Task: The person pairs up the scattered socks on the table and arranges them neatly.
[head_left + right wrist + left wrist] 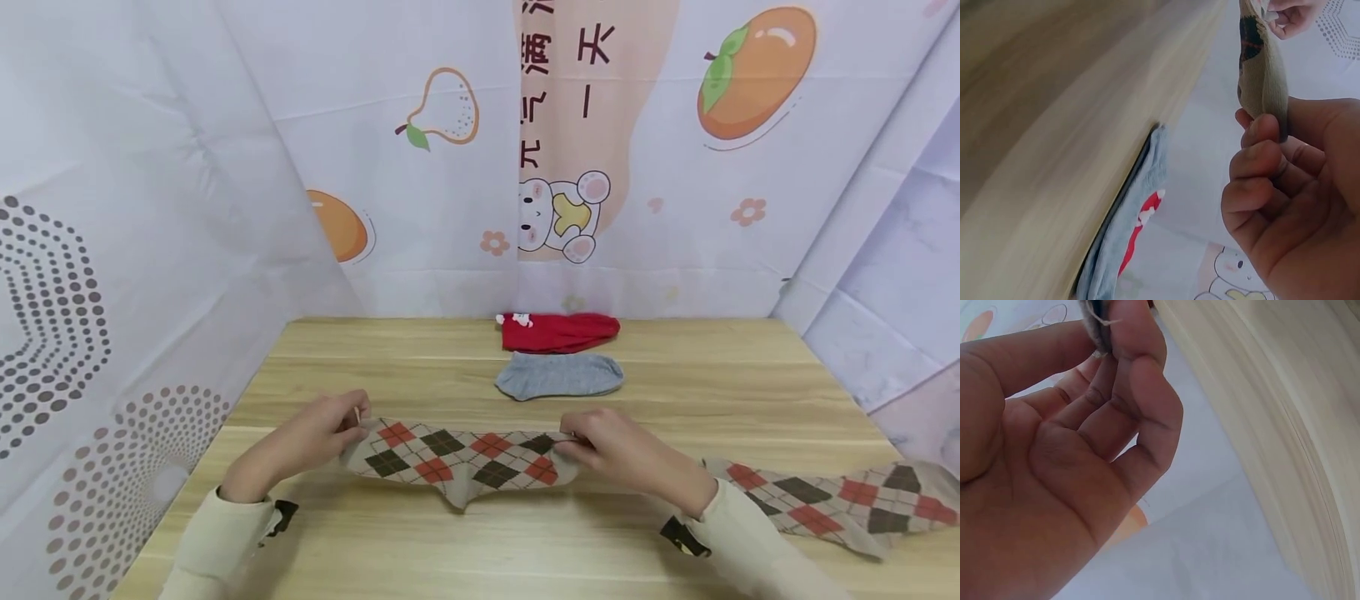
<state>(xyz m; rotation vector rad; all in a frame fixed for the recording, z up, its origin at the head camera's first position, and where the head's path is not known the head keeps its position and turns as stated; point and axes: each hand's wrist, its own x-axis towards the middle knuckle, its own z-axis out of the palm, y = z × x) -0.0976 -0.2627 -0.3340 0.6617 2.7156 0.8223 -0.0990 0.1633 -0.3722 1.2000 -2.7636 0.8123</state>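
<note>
Stretched between both hands is a beige argyle sock (465, 458) with red and dark brown diamonds, its heel pointing down toward the table. My left hand (330, 429) pinches one end between thumb and fingers; the left wrist view shows only a bit of the sock's edge at the fingertips. At the other end, my right hand (611, 446) pinches the fabric. In the right wrist view, the sock (1263, 81) runs away from the right thumb and fingers toward the left hand (1294, 19). A matching argyle sock (825, 504) lies on the table at the right, partly behind my right forearm.
Near the back of the wooden table (390, 367) lies a grey sock (558, 375), with a red sock (562, 332) with a white figure just behind it. White printed curtains (420, 192) enclose the table at the back and sides.
</note>
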